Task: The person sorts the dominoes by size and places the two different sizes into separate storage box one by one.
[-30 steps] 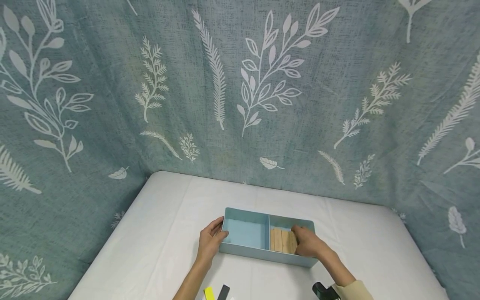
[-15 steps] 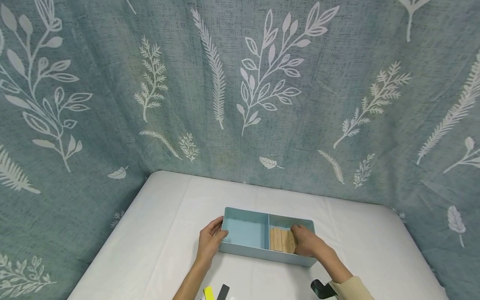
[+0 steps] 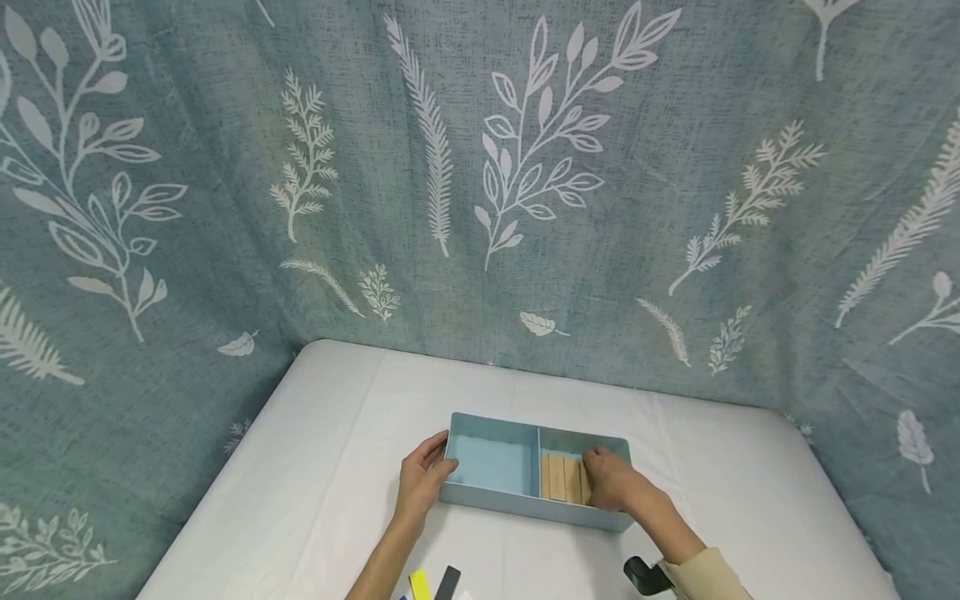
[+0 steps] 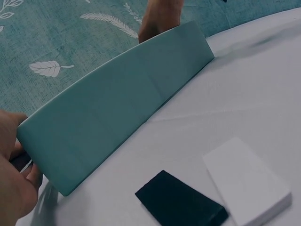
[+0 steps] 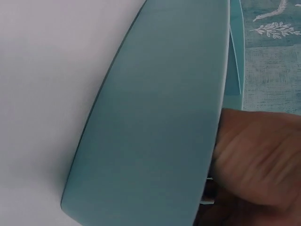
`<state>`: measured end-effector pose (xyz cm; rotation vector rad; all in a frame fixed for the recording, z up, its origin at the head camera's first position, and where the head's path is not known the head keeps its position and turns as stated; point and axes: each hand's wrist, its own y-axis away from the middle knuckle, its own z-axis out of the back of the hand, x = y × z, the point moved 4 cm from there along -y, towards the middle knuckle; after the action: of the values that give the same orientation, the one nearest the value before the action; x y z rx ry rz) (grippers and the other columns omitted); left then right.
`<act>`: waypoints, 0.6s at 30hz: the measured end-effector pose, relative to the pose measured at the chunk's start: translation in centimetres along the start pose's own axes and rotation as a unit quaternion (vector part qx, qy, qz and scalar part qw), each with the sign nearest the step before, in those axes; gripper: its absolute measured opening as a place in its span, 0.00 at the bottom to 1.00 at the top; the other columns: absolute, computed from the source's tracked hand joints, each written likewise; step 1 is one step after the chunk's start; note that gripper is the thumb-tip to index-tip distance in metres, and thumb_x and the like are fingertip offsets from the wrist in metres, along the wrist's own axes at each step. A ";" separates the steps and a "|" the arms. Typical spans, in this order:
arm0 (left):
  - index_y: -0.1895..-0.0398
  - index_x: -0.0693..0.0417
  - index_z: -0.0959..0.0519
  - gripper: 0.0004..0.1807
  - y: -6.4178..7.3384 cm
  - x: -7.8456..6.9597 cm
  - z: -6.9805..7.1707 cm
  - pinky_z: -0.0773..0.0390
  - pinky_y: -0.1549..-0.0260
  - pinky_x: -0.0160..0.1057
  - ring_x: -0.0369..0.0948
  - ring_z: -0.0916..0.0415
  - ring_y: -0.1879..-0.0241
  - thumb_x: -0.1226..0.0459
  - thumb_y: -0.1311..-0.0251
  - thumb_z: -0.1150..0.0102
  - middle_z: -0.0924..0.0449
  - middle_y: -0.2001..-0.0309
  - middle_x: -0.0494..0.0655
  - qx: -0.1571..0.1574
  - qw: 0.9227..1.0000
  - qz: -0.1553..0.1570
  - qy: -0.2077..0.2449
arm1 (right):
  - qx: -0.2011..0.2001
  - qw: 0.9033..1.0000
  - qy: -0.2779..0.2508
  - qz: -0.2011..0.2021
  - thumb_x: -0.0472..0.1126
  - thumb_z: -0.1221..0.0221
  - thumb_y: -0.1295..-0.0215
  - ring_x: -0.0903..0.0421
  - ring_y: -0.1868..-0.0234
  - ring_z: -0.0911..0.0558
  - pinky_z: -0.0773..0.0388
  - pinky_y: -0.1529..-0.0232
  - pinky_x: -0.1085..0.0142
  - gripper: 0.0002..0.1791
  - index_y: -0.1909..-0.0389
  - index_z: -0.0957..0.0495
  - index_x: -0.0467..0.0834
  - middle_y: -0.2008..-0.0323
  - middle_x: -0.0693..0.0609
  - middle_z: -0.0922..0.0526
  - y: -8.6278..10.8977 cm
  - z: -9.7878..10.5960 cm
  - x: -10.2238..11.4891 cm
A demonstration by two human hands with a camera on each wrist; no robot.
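A light blue box point(image 3: 525, 508) with one divider stands on the white surface. Its left compartment point(image 3: 491, 458) is bare; several flat wooden blocks point(image 3: 557, 477) sit side by side in the right one. My left hand point(image 3: 422, 477) grips the box's left end, thumb at the rim and fingers along the outside wall. My right hand point(image 3: 617, 483) reaches into the right compartment, its curled fingers spanning the rightmost wooden block point(image 3: 585, 482). Fingertips of that hand are mostly hidden by the box wall in the right wrist view, where only the back of the hand point(image 5: 263, 155) shows.
Nearer me lie a yellow block point(image 3: 419, 585), a dark grey block point(image 3: 447, 583) and a white block point(image 4: 249, 181). A black device point(image 3: 643, 575) sits at my right wrist. Patterned green-blue cloth point(image 3: 480, 208) hangs behind and beside the white surface point(image 3: 360, 400).
A seam between the rightmost wooden blocks shows more plainly beside my right hand, which has shifted only slightly. The box and my left hand look unmoved.
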<state>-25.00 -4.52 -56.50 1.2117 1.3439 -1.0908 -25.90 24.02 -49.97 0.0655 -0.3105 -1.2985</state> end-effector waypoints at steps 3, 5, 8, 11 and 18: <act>0.35 0.68 0.29 0.30 0.1 -0.3 -0.1 0.32 0.37 0.39 0.57 0.36 0.32 0.74 0.44 0.41 0.31 0.34 0.65 0.001 1.000 -0.004 -0.002 | -0.010 1.000 0.008 0.005 0.35 0.23 0.56 0.38 0.52 0.21 0.20 0.50 0.47 0.39 0.44 0.29 0.25 0.52 0.33 0.23 0.2 0.4 0.1; 0.35 0.69 0.30 0.30 0.1 -0.4 -0.2 0.32 0.36 0.40 0.57 0.36 0.32 0.73 0.44 0.41 0.32 0.34 0.66 0.005 1.000 -0.004 -0.007 | -0.016 1.000 0.008 0.009 0.38 0.22 0.56 0.37 0.50 0.21 0.21 0.48 0.46 0.41 0.43 0.29 0.26 0.51 0.33 0.23 0.4 0.8 0.3; 0.35 0.68 0.30 0.30 0.1 -0.6 -0.1 0.34 0.35 0.42 0.57 0.36 0.32 0.71 0.43 0.38 0.32 0.34 0.65 0.014 1.000 0.001 -0.018 | -0.028 0.999 -0.012 0.010 0.42 0.22 0.55 0.34 0.46 0.23 0.24 0.45 0.43 0.42 0.41 0.29 0.27 0.47 0.31 0.24 0.9 1.6 0.5; 0.34 0.66 0.30 0.31 0.0 -0.8 0.0 0.34 0.34 0.43 0.57 0.36 0.32 0.69 0.43 0.36 0.33 0.33 0.65 0.022 0.999 0.001 -0.037 | -0.055 0.998 -0.040 0.016 0.44 0.25 0.50 0.32 0.43 0.26 0.25 0.44 0.41 0.40 0.40 0.28 0.28 0.44 0.31 0.24 1.5 2.5 0.8; 0.36 0.66 0.29 0.30 0.6 -2.2 0.4 0.33 0.35 0.45 0.57 0.34 0.33 0.69 0.43 0.34 0.28 0.36 0.63 0.015 0.995 -0.046 -0.087 | -0.157 0.985 -0.062 0.021 0.45 0.29 0.43 0.36 0.47 0.23 0.21 0.53 0.43 0.34 0.40 0.27 0.32 0.49 0.38 0.20 2.7 3.9 0.5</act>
<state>-24.33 -5.11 -54.39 1.0583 1.2642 -1.2556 -24.28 24.81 -45.59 -0.2888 -0.2087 -1.2990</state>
